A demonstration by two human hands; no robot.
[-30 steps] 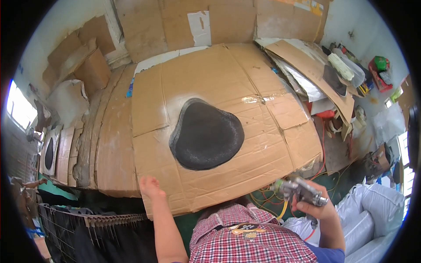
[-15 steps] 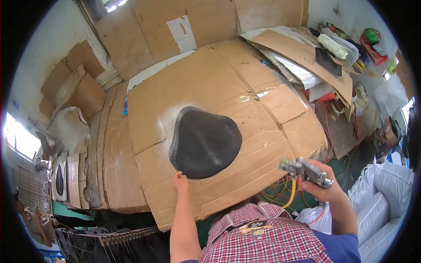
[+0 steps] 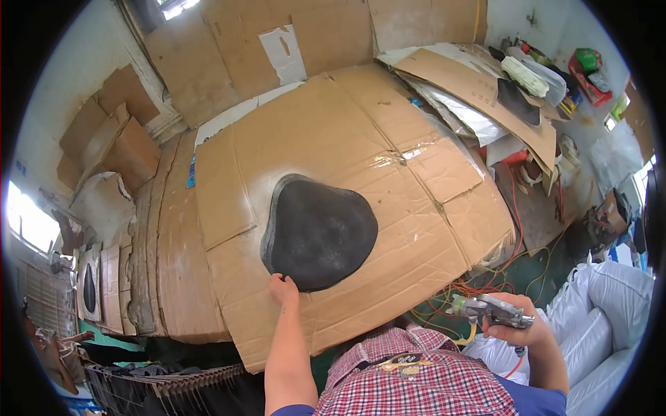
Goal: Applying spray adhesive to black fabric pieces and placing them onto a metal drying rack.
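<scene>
I look in from far away, and I see a workshop. I can tell by the spray gun [image 3: 494, 311], with hoses [image 3: 479, 287] tangled on the green floor [image 3: 538, 263] near it. Big brown cardboard [image 3: 298, 132] covers the table [image 3: 430, 243], and misty white marks [image 3: 254, 197] on it look like spray. More cardboard sheets [image 3: 347, 35] stand behind. Fat white sacks [image 3: 614, 288] lie piled on my right, and I spot a messy heap of odds and ends [image 3: 538, 73] in the far corner. I see a checked apron [image 3: 423, 378] too.
</scene>
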